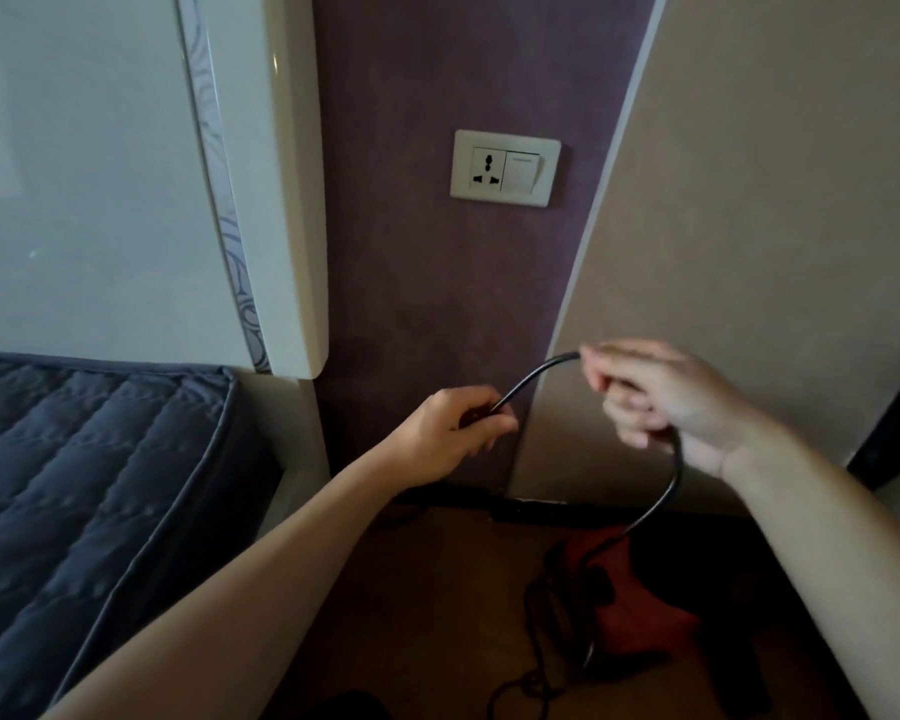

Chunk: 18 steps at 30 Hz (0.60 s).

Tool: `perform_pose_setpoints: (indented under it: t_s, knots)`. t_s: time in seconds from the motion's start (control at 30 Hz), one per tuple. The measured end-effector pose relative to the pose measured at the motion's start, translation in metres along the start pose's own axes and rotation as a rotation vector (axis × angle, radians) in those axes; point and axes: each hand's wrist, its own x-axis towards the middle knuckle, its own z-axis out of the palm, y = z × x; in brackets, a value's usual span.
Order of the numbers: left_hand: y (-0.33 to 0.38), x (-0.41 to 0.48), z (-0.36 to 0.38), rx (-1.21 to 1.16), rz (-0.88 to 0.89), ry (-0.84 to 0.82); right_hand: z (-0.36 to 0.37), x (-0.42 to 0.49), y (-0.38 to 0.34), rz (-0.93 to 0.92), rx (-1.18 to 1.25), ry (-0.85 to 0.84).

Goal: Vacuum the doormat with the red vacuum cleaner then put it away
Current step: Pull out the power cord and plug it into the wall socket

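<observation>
The cord [531, 375], gripped by left hand [450, 433] and right hand [666, 397] (fingers [627, 410] curled round it), could be kinked if tugged hard.

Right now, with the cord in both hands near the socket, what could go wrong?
1. The cord runs from the right hand down to the vacuum; a pull may drag or tip it.
2. Loose loops on the floor could tangle or catch a foot.
3. The left hand hides the cord's end, so I cannot check it against the socket.
</observation>
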Motion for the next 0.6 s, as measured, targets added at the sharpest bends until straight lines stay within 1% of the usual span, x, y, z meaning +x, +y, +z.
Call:
perform_pose_setpoints:
  t_s: [0.07, 0.13, 0.2, 0.27, 0.33, 0.4, 0.43, 0.47, 0.53, 0.6]
  knots:
    - [-0.021, -0.008, -0.005, 0.011, -0.061, -0.025, -0.019, -0.007, -0.018, -0.036, 0.09, 0.053]
    - [-0.047, -0.016, -0.008, 0.01, -0.143, -0.005, -0.042, -0.016, -0.033, -0.09, 0.065, 0.073]
    - [-0.067, -0.02, -0.007, 0.047, -0.194, 0.025, -0.063, -0.025, -0.04, -0.143, -0.061, 0.079]
    - [-0.077, -0.021, -0.003, 0.098, -0.214, 0.067, -0.083, -0.031, -0.037, -0.157, -0.234, 0.073]
    - [-0.076, -0.018, 0.002, 0.101, -0.203, 0.16, -0.098, -0.037, -0.031, -0.155, -0.52, 0.082]
    - [-0.063, -0.011, 0.007, 0.101, -0.139, 0.235, -0.107, -0.038, -0.02, -0.165, -0.897, 0.057]
    - [-0.053, -0.006, 0.008, 0.127, -0.076, 0.246, -0.105, -0.038, -0.014, -0.127, -1.01, 0.026]
    - [-0.042, -0.001, 0.009, 0.171, 0.0, 0.242, -0.098, -0.037, -0.009, -0.051, -1.022, -0.005]
    - [-0.017, 0.009, 0.01, 0.245, 0.139, 0.212, -0.076, -0.032, 0.004, 0.082, -0.952, -0.066]
    - [0.009, 0.018, 0.011, 0.3, 0.266, 0.179, -0.052, -0.018, 0.017, 0.084, -0.875, -0.02]
